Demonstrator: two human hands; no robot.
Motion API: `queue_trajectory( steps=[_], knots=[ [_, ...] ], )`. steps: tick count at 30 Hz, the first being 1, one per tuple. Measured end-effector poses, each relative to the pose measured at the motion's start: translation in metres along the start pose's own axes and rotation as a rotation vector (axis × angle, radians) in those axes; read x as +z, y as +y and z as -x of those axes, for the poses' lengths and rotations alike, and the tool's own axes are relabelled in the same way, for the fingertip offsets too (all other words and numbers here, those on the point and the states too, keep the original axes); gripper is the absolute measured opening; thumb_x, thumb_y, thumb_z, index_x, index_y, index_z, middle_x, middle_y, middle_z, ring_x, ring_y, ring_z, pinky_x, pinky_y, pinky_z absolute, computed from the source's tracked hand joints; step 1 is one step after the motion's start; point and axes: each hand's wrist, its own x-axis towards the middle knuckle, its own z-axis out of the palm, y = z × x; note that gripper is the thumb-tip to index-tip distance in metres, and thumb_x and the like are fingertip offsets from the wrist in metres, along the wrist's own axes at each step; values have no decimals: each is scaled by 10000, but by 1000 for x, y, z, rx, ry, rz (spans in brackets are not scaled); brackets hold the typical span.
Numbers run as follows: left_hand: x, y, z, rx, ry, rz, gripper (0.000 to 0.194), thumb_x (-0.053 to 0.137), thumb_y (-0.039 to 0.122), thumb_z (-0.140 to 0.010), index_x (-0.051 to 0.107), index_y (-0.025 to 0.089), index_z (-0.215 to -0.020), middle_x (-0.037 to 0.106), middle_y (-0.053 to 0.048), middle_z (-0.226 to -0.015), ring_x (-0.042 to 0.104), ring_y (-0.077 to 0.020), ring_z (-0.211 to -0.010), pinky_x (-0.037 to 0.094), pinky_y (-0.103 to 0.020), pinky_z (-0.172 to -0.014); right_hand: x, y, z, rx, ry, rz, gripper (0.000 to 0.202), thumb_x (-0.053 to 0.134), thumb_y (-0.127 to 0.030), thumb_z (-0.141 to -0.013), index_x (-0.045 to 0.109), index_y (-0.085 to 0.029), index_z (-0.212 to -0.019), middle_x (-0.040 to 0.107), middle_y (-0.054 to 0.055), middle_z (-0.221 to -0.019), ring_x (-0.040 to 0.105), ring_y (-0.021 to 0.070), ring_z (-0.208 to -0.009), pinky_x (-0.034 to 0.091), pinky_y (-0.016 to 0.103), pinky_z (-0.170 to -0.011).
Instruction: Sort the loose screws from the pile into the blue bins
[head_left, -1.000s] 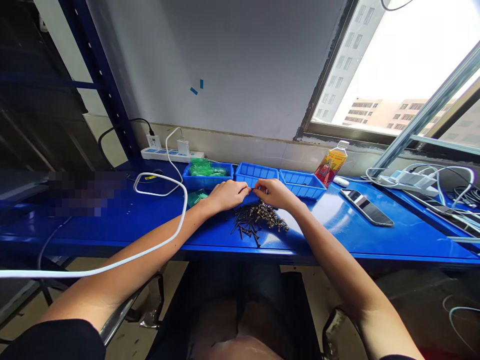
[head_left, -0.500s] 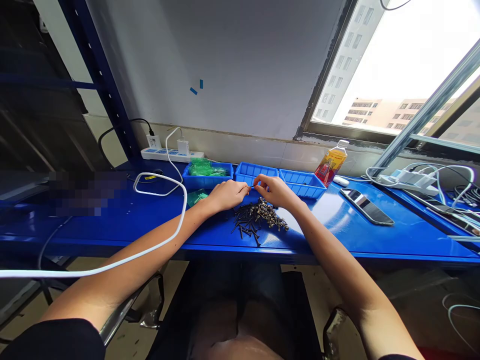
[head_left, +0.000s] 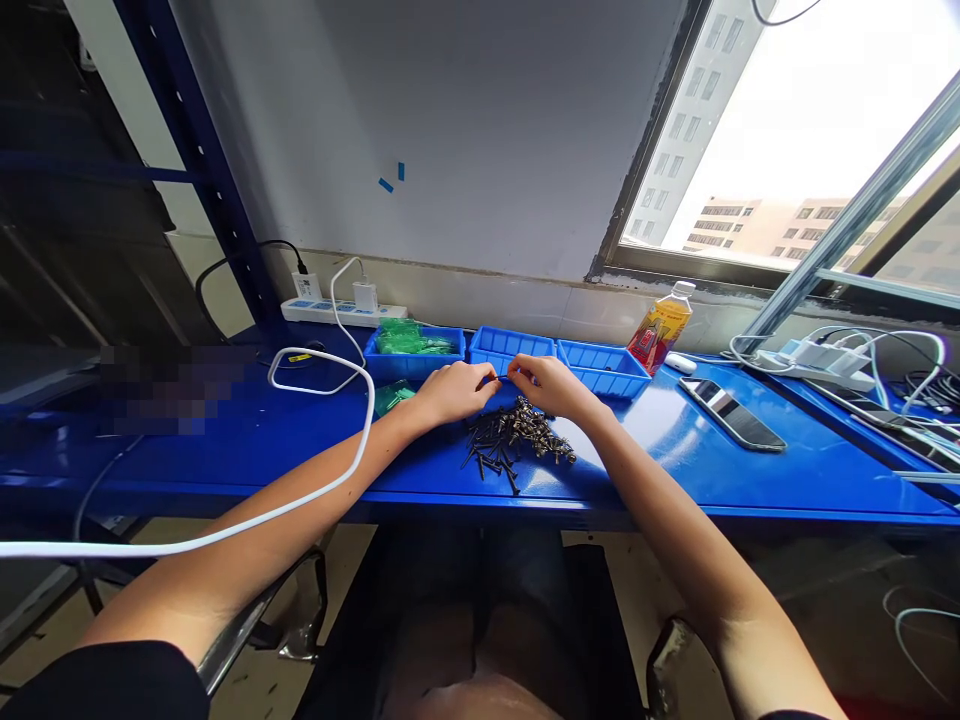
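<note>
My left hand and my right hand meet fingertip to fingertip above the blue table. Both have thumb and fingers pinched together; whatever sits between the tips is too small to make out. Just below them lies a pile of long dark screws, mixed on its right with shiny brass-toned small metal pieces. Behind the hands stand blue plastic bins: the left bin holds green plastic bags, the middle bin is partly covered by my right hand, and the right bin shows a small dark bit inside.
A small green bag lies beside my left wrist. A white cable passes over my left forearm. To the right are a drink bottle, a phone and a power strip. Another power strip sits by the wall.
Both hands stay at nearly the same spot, with small shifts of the fingers. The pile and the bins look unchanged; the view has tilted very slightly.
</note>
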Motion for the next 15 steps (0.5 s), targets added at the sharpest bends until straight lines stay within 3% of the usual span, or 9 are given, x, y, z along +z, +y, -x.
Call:
queue_trajectory(
  steps=[15],
  knots=[
    [3, -1, 0, 11, -1, -68, 341, 358, 393, -870, 644, 258, -995, 717, -47, -930, 651, -253, -897, 456, -294, -686, 1, -1, 0, 9, -41, -8, 172, 473, -162, -833, 644, -165, -856, 602, 5, -662, 469, 109, -585, 320, 213, -578]
  ],
)
